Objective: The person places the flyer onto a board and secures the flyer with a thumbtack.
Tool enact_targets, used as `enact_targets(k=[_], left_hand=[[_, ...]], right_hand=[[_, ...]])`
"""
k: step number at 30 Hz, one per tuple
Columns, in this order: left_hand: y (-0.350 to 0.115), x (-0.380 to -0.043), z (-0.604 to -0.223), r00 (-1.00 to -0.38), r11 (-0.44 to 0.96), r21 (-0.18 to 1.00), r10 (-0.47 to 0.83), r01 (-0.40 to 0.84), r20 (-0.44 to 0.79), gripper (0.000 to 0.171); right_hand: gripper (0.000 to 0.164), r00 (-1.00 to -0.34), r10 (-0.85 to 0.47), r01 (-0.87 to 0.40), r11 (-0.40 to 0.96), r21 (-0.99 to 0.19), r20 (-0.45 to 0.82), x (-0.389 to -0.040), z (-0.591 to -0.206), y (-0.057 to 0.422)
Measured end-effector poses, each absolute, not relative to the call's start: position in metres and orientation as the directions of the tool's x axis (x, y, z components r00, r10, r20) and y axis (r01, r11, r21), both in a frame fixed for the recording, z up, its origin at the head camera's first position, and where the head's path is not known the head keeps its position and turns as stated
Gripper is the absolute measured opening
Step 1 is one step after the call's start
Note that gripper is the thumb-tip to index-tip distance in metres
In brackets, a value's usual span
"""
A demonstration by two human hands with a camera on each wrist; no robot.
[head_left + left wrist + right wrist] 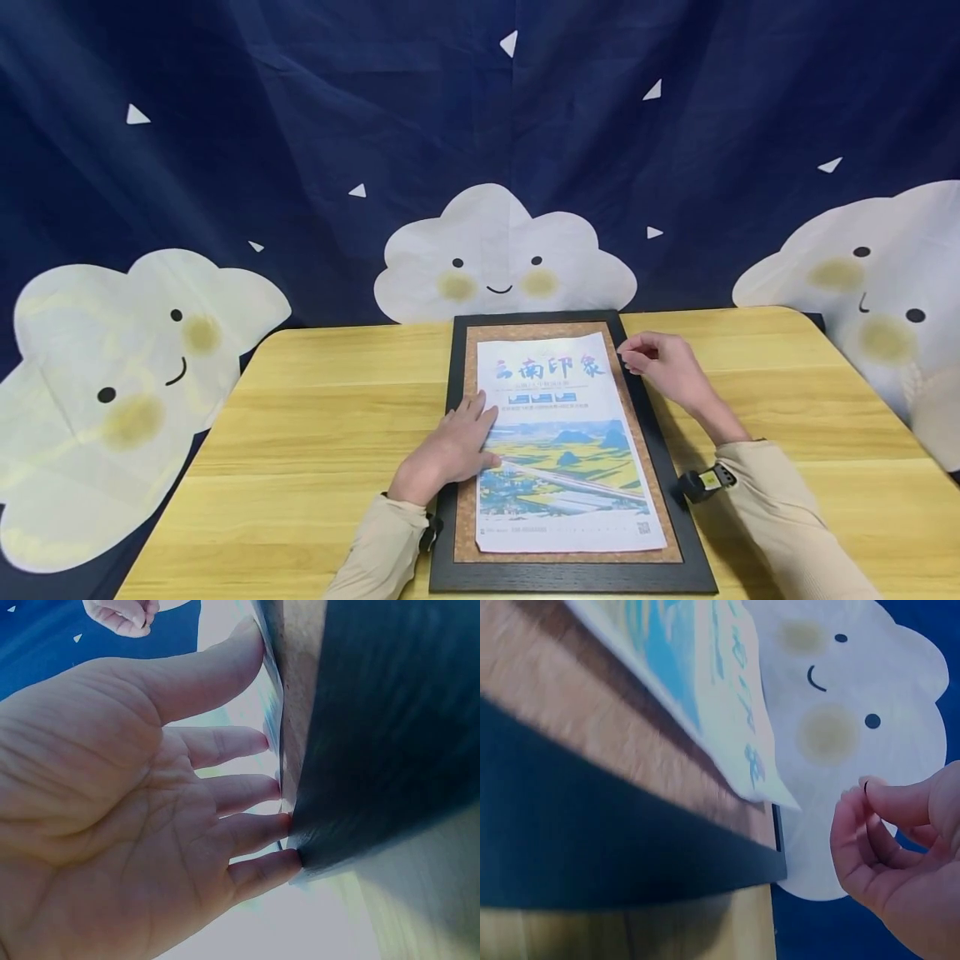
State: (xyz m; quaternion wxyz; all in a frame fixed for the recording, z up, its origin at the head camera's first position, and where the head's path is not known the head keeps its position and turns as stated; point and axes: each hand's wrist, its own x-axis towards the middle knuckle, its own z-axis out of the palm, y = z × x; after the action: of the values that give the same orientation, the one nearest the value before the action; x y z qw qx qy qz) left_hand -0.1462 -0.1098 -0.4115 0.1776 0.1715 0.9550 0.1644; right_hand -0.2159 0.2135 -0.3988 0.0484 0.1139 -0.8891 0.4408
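Observation:
A black picture frame [666, 467] with a brown backing lies flat on the wooden table [330, 417]. On the backing lies a poster [562, 442] with coloured characters and a landscape of yellow fields. My left hand [453, 446] rests flat on the poster's left edge with its fingers straight. In the left wrist view its fingertips [262, 791] press where the paper meets the frame [382, 735]. My right hand [663, 367] hovers by the poster's top right corner, fingers loosely curled and holding nothing. The corner [776, 796] stands just clear of that hand [900, 847].
A dark blue curtain with smiling white clouds [498, 258] hangs close behind the table. Bare tabletop lies left and right of the frame. A small black camera [705, 483] sits on my right wrist.

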Motion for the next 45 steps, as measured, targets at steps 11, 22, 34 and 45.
enact_targets(k=[11, 22, 34, 45], left_hand=[[-0.110, -0.147, -0.411, -0.877, 0.887, 0.379, 0.385, 0.266, -0.287, 0.071], [-0.109, -0.147, -0.411, -0.876, 0.890, 0.371, 0.384, 0.267, -0.292, 0.071], [-0.109, -0.146, -0.410, -0.875, 0.889, 0.367, 0.389, 0.274, -0.289, 0.072], [-0.110, -0.147, -0.411, -0.876, 0.892, 0.369, 0.380, 0.262, -0.297, 0.072]], right_hand=[[0.012, -0.978, -0.188, -0.173, 0.477, -0.862, 0.092, -0.230, -0.396, 0.196], [0.010, -0.985, -0.161, -0.142, 0.573, -0.807, 0.059, -0.241, -0.395, 0.181], [0.014, -0.983, -0.180, -0.072, 0.541, -0.838, -0.031, -0.254, -0.396, 0.165], [0.013, -0.969, -0.223, -0.010, 0.451, -0.892, -0.102, -0.266, -0.409, 0.153]])
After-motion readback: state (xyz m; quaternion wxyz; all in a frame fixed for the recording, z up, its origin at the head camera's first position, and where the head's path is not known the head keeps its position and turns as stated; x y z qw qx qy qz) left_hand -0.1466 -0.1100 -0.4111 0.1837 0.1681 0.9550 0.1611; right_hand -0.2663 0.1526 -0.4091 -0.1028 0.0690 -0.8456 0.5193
